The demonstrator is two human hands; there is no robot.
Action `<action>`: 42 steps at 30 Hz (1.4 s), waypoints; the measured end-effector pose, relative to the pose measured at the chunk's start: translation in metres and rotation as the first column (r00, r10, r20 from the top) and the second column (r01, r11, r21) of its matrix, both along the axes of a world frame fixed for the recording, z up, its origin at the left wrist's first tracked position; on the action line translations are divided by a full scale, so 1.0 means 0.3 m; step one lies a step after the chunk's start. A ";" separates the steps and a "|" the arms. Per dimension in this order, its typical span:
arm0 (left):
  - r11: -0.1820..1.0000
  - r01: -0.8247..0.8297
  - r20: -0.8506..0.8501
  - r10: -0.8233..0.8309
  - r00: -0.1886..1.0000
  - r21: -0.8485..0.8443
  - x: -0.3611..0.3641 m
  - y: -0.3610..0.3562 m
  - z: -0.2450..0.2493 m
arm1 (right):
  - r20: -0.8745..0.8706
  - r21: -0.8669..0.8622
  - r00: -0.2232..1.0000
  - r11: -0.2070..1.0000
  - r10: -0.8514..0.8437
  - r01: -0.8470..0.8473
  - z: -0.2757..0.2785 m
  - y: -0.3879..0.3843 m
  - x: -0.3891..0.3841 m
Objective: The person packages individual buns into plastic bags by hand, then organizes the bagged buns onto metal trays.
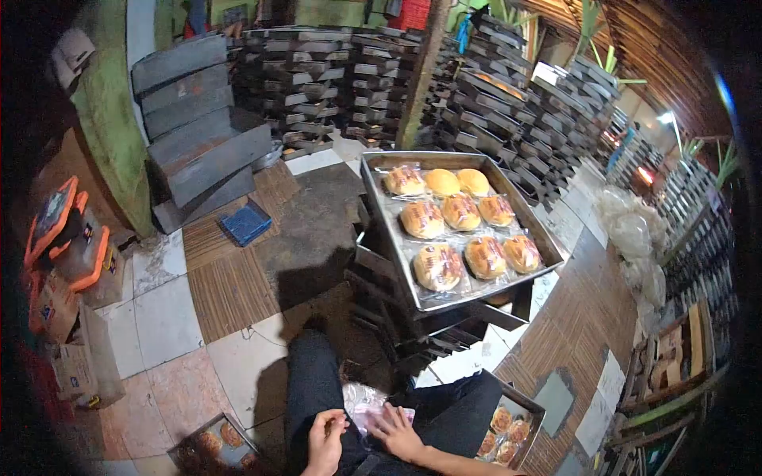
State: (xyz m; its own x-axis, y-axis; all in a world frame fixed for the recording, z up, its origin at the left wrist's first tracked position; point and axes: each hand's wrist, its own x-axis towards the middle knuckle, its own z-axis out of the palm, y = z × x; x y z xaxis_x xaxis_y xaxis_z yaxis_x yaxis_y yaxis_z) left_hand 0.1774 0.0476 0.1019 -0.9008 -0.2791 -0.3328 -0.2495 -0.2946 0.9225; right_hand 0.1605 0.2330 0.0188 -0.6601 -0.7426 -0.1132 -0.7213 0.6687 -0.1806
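In my lap lies a small pile of clear plastic wrappers [367, 398] with some printing. My right hand [397, 432] rests on them, fingers spread and flat. Beside it my left hand [325, 440] is closed, its fingers curled to the thumb; anything between them is too small to make out. Ahead, a metal tray [492, 300] sits tilted in view on a stack of trays. It holds several wrapped buns [438, 266] with printed bags, and two buns at the back, one a plain bun [442, 182], look unwrapped.
Low at right a tray [533, 420] holds more buns; another tray [186, 456] with buns lies at lower left. A blue crate [245, 223] is on the tiled floor. An orange-edged toolbox [87, 258] stands left. Dark stacked trays [294, 87] line the back.
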 end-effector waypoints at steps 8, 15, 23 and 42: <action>0.926 0.208 0.072 -0.242 0.968 0.314 0.002 0.107 -0.041 | 0.323 -0.085 0.909 0.949 -0.262 0.304 -0.018 0.049 0.020; 0.864 0.357 0.284 -0.464 0.839 0.355 0.087 0.076 -0.065 | 0.263 0.141 0.941 0.974 -0.212 0.180 -0.040 0.043 -0.080; 0.381 -0.104 0.311 -0.537 0.784 0.919 0.045 -0.028 -0.070 | 0.369 -0.354 0.925 0.906 -0.092 0.231 0.354 -0.029 -0.140; 0.977 0.209 -0.198 -0.198 0.960 0.035 -0.134 -0.188 0.071 | 0.078 -0.920 0.961 0.351 -0.267 0.172 0.655 0.100 -0.329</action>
State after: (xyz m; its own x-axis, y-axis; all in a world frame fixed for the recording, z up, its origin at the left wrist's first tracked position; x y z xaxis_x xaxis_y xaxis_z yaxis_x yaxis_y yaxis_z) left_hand 0.1370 -0.0089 0.1234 -0.9851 -0.0696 -0.1570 -0.1285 -0.3077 0.9428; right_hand 0.0618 0.2631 0.2153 -0.7865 -0.1859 0.5890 -0.6173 0.2654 -0.7406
